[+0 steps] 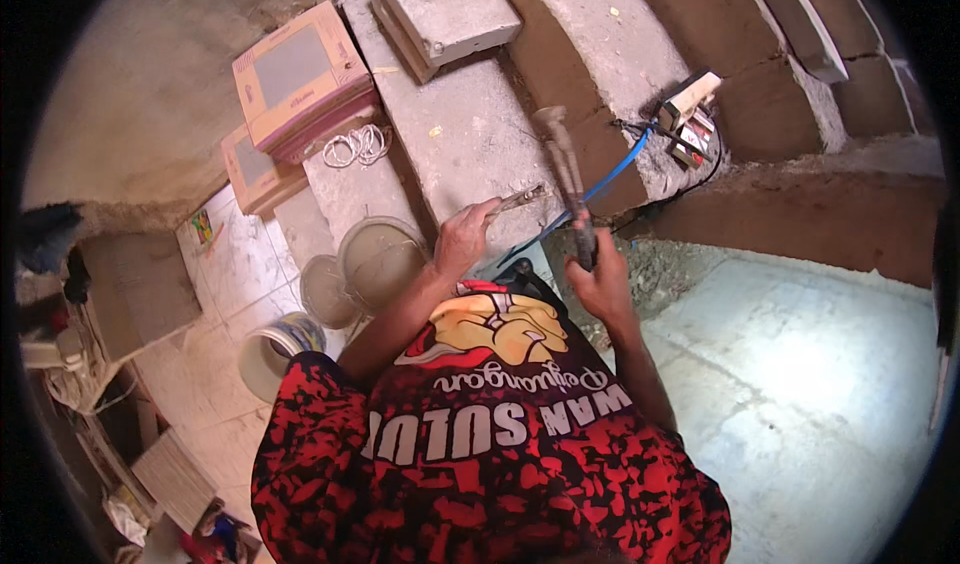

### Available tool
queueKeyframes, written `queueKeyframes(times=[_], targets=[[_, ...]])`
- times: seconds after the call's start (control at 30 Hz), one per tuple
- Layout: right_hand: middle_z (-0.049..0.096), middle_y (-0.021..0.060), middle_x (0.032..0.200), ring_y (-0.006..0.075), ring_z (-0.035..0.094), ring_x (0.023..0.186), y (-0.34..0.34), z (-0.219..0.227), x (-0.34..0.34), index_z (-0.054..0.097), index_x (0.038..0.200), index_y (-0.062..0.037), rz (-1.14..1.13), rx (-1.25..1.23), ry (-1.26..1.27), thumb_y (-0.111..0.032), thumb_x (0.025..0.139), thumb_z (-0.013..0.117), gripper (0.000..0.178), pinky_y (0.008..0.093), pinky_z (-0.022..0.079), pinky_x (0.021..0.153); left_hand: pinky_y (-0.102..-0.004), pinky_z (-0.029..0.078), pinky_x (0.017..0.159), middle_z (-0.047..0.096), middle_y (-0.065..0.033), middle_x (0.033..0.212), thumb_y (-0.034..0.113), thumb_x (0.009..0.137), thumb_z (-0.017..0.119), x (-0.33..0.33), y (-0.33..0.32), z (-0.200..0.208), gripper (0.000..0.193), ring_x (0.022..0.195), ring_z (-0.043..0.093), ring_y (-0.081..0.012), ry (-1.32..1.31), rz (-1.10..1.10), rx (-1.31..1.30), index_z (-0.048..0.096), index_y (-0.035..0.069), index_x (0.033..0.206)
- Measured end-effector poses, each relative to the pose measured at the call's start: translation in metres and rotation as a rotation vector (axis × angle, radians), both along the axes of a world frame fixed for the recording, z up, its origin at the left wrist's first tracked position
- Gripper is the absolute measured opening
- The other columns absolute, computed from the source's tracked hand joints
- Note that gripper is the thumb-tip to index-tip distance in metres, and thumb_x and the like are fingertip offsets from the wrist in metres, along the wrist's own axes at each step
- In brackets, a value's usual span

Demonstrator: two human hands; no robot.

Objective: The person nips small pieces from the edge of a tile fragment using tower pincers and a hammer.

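My left hand [463,241] is closed around a short grey metal tool [520,199], whose exact kind I cannot make out. Its tip points right, over the edge of a dusty concrete step [465,114]. In my right hand [603,282] is a hammer [567,169], gripped by the dark end of its handle. The hammer is raised, its head away from me and a little blurred, just right of the metal tool. A blue strap or hose [610,176] runs behind the hammer.
Stacked tile boxes [300,79] and a coil of white cord [355,146] lie left of the step. Round buckets [380,261] stand by my left arm. A boxy device [690,119] with cables rests on a higher step. Pale floor [800,374] spreads to my right.
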State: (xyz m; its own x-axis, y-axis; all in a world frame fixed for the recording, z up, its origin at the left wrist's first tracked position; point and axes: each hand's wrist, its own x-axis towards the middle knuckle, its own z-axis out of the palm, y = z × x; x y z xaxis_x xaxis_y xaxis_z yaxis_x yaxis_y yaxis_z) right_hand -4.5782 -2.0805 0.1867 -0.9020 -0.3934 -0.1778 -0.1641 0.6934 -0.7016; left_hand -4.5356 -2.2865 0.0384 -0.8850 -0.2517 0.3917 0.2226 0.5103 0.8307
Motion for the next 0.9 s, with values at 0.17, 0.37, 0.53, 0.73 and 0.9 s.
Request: queueKeyframes(times=[0.17, 0.37, 0.53, 0.73, 0.9], targets=[[0.049, -0.0036, 0.070, 0.0067, 0.046, 0.061, 0.023, -0.022, 0.014, 0.053, 0.113, -0.0061, -0.095, -0.291, -0.117, -0.015, 0.092, 0.058, 0.024, 0.0235, 0.039, 0.055, -0.0388, 0.052, 0.071, 0.065, -0.0193, 0.092, 0.003, 0.083, 0.060, 0.022, -0.009, 0.003, 0.028, 0.082, 0.064, -0.0353, -0.054, -0.007, 0.027, 0.058, 0.001, 0.111], [0.059, 0.0092, 0.067, 0.0184, 0.059, 0.060, 0.018, -0.034, 0.042, 0.057, 0.109, -0.0031, -0.105, -0.097, -0.361, -0.030, 0.093, 0.056, 0.032, 0.0340, 0.045, 0.057, -0.0437, 0.051, 0.073, 0.063, -0.0243, 0.098, 0.016, 0.086, 0.060, 0.032, -0.024, 0.048, 0.029, 0.085, 0.063, -0.0390, -0.343, -0.112, 0.074, 0.057, 0.001, 0.110], [0.054, 0.0018, 0.063, 0.0110, 0.051, 0.055, -0.001, -0.046, 0.042, 0.055, 0.118, -0.0036, 0.006, -0.104, -0.164, -0.028, 0.094, 0.056, 0.034, 0.0285, 0.041, 0.052, -0.0556, 0.047, 0.072, 0.061, -0.0303, 0.080, 0.018, 0.086, 0.050, 0.024, -0.023, 0.041, 0.027, 0.077, 0.060, -0.0492, -0.534, -0.073, -0.047, 0.052, -0.003, 0.103], [0.058, 0.0246, 0.070, 0.0452, 0.060, 0.072, -0.008, -0.048, 0.029, 0.053, 0.121, -0.0041, 0.103, 0.026, -0.257, -0.029, 0.092, 0.056, 0.038, 0.0449, 0.046, 0.061, -0.0563, 0.047, 0.073, 0.061, -0.0301, 0.076, 0.019, 0.084, 0.051, 0.025, -0.039, 0.047, 0.028, 0.077, 0.059, -0.0499, -0.581, -0.059, -0.061, 0.054, -0.004, 0.100], [0.059, 0.0260, 0.074, 0.0472, 0.060, 0.076, -0.008, -0.044, 0.026, 0.053, 0.121, -0.0052, 0.184, 0.047, -0.209, -0.030, 0.093, 0.055, 0.038, 0.0462, 0.046, 0.062, -0.0555, 0.047, 0.073, 0.061, -0.0303, 0.075, 0.025, 0.087, 0.052, 0.026, -0.036, 0.069, 0.032, 0.077, 0.060, -0.0492, -0.735, -0.072, -0.022, 0.054, -0.003, 0.102]])
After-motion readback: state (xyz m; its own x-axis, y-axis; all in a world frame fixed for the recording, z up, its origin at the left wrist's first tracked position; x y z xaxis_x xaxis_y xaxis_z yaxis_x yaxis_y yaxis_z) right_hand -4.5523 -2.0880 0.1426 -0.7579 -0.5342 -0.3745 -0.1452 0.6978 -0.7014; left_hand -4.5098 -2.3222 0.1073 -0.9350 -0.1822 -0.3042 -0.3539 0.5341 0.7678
